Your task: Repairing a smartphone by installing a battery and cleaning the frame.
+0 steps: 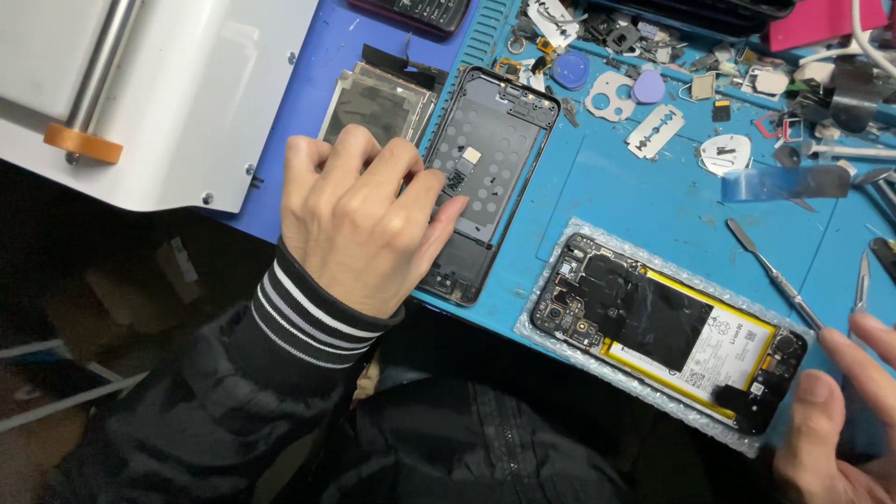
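Fingers (425, 191) of the left hand (359, 224) curl loosely, nothing pinched between them, their tips pressing down on the black phone back cover (490, 177) just left of frame centre. That cover lies inner side up on the blue mat of the counter (616, 187), its long axis running from the upper middle of the frame down toward the lower left, so the fingertips meet it from its left edge. Just beside it to the upper left sits a grey metal plate (378, 98). To the right, well apart from the left hand, the opened phone (667, 331) with its yellow-edged battery rests on a bubble-wrap pad, its long axis slanting down to the right. A thin metal spudger (775, 275) lies just above it. At the lower right corner the right hand (840, 420) hovers half open and empty, near the phone's lower end, and is the nearer hand to it.
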